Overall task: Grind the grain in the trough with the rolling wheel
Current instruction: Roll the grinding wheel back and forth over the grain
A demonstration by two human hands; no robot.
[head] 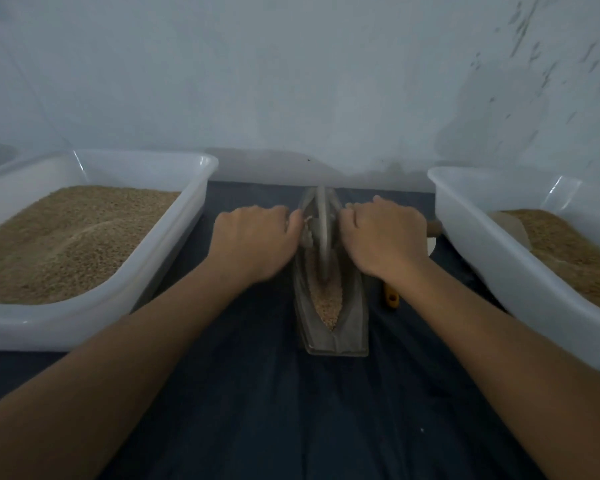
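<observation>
Only one view for me here, the head cam. It sits up at head height, looks forward and down along both forearms, close in over the trough (333,306), with the wall (291,81) filling the top half. Wide lens, edges bend a bit.

I count my two hands, left hand (253,237) and right hand (383,233), one rolling wheel (322,230), one metal trough (355,306) of grain (328,299), two white plastic tubs, left tub (146,268) and right tub (482,258), and one yellow handle (391,296)
</observation>
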